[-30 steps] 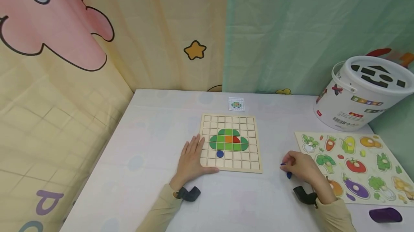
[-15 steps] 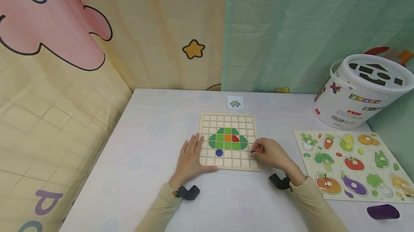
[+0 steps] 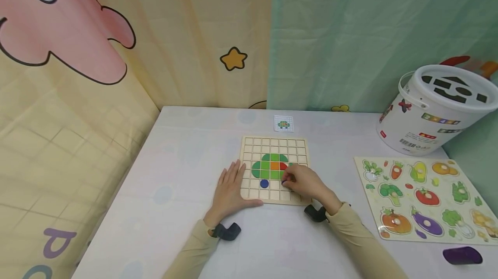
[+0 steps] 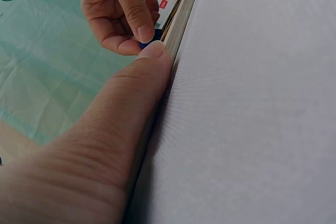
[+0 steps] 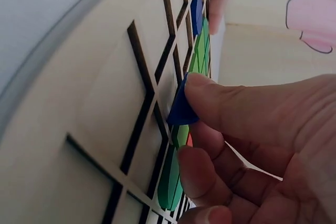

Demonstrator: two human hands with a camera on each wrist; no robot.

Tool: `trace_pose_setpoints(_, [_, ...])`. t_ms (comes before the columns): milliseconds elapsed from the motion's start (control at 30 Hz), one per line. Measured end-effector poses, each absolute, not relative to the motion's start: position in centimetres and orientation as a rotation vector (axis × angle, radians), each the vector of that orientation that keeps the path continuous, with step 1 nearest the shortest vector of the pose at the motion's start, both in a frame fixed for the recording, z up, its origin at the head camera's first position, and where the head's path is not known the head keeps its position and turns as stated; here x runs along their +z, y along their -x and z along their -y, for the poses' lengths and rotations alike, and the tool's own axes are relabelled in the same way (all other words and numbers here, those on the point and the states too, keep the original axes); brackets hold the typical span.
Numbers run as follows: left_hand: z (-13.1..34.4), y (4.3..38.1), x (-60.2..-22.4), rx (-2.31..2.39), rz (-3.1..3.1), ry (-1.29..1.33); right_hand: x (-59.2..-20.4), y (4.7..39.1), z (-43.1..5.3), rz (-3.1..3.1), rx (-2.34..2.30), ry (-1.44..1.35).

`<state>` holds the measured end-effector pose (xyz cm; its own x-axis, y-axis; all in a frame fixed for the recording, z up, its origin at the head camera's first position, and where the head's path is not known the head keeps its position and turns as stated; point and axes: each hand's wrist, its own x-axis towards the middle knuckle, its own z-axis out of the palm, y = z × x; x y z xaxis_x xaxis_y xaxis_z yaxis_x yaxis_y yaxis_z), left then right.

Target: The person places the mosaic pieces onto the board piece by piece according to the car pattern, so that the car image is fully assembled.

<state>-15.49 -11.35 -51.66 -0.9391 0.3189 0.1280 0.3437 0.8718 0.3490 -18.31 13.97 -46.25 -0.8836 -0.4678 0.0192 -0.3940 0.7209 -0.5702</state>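
A wooden grid board [image 3: 274, 194] lies on the table, bearing a pattern of green, orange and red tiles [image 3: 266, 166]. Below this pattern sits a round blue shape [image 3: 264, 183]. My left hand [image 3: 229, 190] rests along the board's left side, fingers spread and straight, thumb at the near edge. Over the board's right part, my right hand [image 3: 307, 182] pinches a small dark blue tile [image 5: 182, 106] between thumb and fingers. In the right wrist view this tile looks wedge-shaped, tilted close over the grid, its far part hidden by the thumb.
Behind the board lies a small printed card [image 3: 283, 123]. A vegetable puzzle board [image 3: 369, 201] is at the right, with a white lidded bucket [image 3: 420, 127] behind it and a dark purple object [image 3: 462, 255] in front. Patterned curtains [image 3: 194, 45] stand around the table.
My right hand has moved left from beside the vegetable puzzle to over the grid board, carrying the blue tile. My left hand has stayed in place.
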Motion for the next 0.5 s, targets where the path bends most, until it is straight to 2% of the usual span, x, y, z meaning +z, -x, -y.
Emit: trace_pose_setpoints(500, [11.41,15.55,-51.8,-0.55,2.975,0.529,-46.28,18.36,-13.7,-2.851,-0.877,0.551])
